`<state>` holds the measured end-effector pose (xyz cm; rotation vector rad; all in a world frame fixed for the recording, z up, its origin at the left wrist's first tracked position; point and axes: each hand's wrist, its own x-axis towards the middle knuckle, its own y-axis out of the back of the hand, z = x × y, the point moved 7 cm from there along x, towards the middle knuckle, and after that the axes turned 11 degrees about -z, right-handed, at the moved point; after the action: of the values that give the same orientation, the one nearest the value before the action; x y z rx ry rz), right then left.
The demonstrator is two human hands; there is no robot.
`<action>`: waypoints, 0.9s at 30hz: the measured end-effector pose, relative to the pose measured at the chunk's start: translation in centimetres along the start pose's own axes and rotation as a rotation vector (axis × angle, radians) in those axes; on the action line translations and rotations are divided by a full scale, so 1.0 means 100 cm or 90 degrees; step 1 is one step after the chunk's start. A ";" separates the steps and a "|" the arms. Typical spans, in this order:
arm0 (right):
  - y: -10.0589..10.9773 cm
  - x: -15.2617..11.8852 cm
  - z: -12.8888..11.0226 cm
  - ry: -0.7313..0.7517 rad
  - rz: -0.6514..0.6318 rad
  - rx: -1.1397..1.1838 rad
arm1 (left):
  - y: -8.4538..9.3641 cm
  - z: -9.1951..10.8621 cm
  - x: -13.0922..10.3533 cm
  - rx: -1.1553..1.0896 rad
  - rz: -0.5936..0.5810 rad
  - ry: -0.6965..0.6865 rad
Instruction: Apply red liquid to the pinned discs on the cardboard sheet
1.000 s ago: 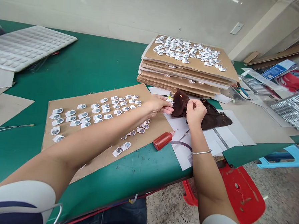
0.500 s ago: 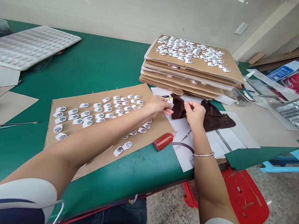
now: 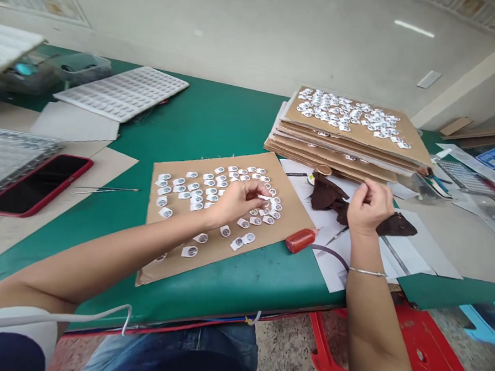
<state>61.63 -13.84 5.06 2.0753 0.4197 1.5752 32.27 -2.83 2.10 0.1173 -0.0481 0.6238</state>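
Observation:
My left hand (image 3: 240, 200) hovers over the right part of a brown cardboard sheet (image 3: 172, 273), thumb and forefinger pinched around a small white piece (image 3: 265, 197). Rows of round silver discs on white tags (image 3: 201, 238) lie on that sheet. My right hand (image 3: 371, 207) is raised above a dark brown cloth (image 3: 326, 194), its fingers curled closed; whatever they may hold is hidden. The cloth lies bunched on white paper (image 3: 330, 273), with a thin pointed tool (image 3: 336, 235) near it. A red squeeze bottle (image 3: 300, 241) lies on its side at the sheet's right edge.
Stacked cardboard sheets (image 3: 358, 138) bearing more tagged discs stand at the back right. On the left are a white gridded tray (image 3: 123, 93), a red-cased phone (image 3: 38, 184) and tweezers (image 3: 106, 190). A red stool (image 3: 433, 350) stands below the table edge.
My left hand has moved away from the brown cloth, back over the cardboard sheet. My right hand has lifted off the cloth. The view has turned leftward, bringing the phone into sight.

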 end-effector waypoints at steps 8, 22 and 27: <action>0.022 -0.002 -0.170 0.117 -0.210 0.295 | 0.046 0.006 -0.068 0.047 0.071 -0.052; -0.050 -0.068 -0.310 0.027 -0.680 0.561 | 0.083 -0.006 -0.123 0.019 0.050 0.045; -0.086 -0.072 -0.328 0.025 -0.781 0.451 | 0.159 -0.001 -0.139 0.002 0.183 0.017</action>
<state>28.60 -3.91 1.32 1.5181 1.9965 0.7101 11.70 1.90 2.44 0.1063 -0.0384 0.9132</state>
